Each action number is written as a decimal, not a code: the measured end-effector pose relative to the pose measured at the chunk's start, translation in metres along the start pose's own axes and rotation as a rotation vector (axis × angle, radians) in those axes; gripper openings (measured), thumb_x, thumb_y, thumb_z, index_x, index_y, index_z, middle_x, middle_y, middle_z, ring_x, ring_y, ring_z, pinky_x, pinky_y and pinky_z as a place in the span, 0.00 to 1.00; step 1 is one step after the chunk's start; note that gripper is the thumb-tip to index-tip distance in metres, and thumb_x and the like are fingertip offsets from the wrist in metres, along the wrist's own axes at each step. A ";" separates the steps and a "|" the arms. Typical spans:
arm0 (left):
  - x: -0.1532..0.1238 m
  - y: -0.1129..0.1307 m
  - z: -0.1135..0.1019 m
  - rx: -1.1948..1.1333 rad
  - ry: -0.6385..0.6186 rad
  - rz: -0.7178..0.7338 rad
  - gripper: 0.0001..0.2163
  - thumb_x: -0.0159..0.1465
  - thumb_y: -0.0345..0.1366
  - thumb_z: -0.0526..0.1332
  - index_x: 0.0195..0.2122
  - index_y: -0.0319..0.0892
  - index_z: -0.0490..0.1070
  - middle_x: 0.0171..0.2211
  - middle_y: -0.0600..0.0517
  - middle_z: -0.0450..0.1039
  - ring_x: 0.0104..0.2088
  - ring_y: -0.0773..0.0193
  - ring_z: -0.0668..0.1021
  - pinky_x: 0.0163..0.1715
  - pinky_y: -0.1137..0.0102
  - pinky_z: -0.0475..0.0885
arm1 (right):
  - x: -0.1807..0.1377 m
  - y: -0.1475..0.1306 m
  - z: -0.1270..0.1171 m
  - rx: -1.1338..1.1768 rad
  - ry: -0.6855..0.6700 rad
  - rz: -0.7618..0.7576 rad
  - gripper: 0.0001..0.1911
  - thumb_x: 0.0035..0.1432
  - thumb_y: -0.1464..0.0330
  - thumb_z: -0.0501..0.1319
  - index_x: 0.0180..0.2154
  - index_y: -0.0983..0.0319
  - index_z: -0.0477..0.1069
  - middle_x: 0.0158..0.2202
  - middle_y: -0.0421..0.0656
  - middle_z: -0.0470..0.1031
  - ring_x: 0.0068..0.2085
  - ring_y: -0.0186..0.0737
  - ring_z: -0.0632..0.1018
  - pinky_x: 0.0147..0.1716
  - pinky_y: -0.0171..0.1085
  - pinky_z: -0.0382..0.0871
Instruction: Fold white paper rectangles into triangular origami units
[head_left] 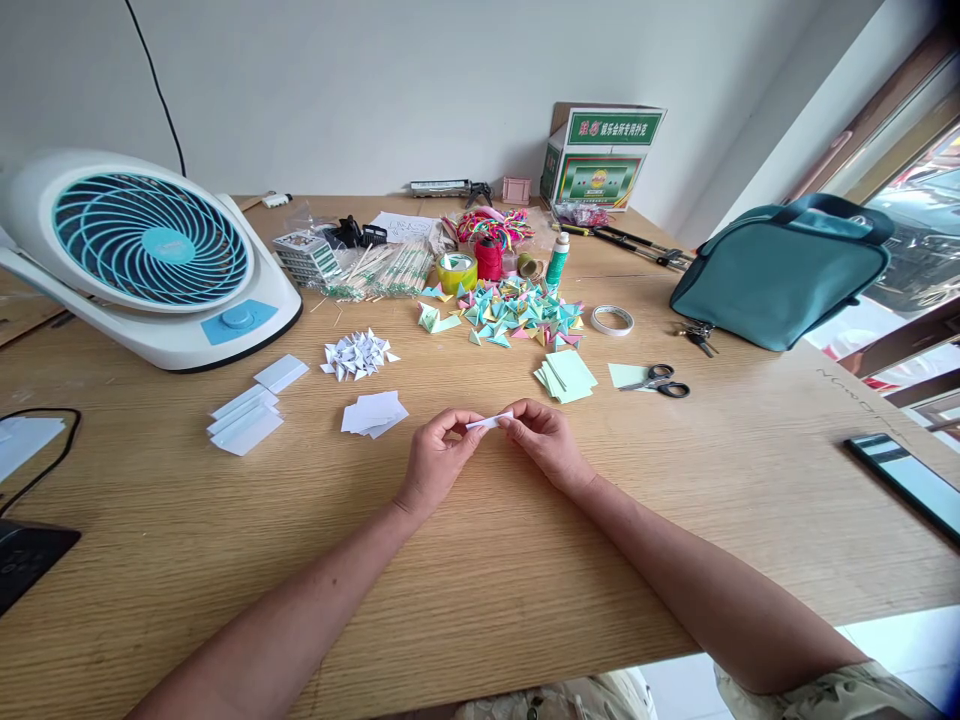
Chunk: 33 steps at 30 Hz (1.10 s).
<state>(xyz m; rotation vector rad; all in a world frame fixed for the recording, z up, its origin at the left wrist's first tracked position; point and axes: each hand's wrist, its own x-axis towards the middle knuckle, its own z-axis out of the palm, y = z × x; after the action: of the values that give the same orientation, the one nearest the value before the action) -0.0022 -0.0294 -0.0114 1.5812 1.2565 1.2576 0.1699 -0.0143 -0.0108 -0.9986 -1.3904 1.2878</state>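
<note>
Between both hands is a small folded strip of white paper point(489, 422), raised over the table near its middle. My left hand point(442, 452) pinches the strip's left end with thumb and fingers. At the other end, my right hand point(546, 440) pinches it the same way. Just left of my hands lie loose white paper slips point(374, 413), with a pile of small folded white paper triangles point(358, 354) behind them. Farther left are stacked white paper slips point(247, 418). Pale green paper squares point(566, 376) rest beyond my right hand.
Scissors point(660, 380) and a tape roll point(612, 320) lie right of a heap of coloured folded papers point(517, 310). A fan point(169, 245) stands left; a teal bag point(780, 270), keys point(699, 338) and a phone point(907, 485) are right. A carton point(604, 155) stands behind.
</note>
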 end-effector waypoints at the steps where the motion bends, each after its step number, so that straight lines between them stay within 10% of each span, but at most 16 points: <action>1: 0.000 -0.001 0.000 -0.002 -0.002 -0.002 0.08 0.59 0.40 0.64 0.33 0.40 0.75 0.30 0.52 0.77 0.25 0.69 0.74 0.26 0.75 0.70 | 0.000 0.000 0.000 0.001 0.000 -0.001 0.19 0.51 0.52 0.65 0.30 0.61 0.70 0.23 0.38 0.67 0.25 0.32 0.64 0.25 0.33 0.59; 33: 0.001 0.002 0.000 0.011 -0.014 -0.042 0.08 0.58 0.39 0.63 0.33 0.40 0.75 0.30 0.52 0.76 0.25 0.69 0.72 0.27 0.74 0.69 | 0.000 0.000 0.001 0.016 0.014 -0.004 0.18 0.51 0.53 0.65 0.29 0.61 0.70 0.22 0.37 0.65 0.24 0.32 0.63 0.24 0.33 0.56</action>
<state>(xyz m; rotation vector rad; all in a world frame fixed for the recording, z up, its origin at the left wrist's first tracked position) -0.0021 -0.0293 -0.0097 1.5611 1.2836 1.2127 0.1691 -0.0149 -0.0112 -0.9919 -1.3691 1.2854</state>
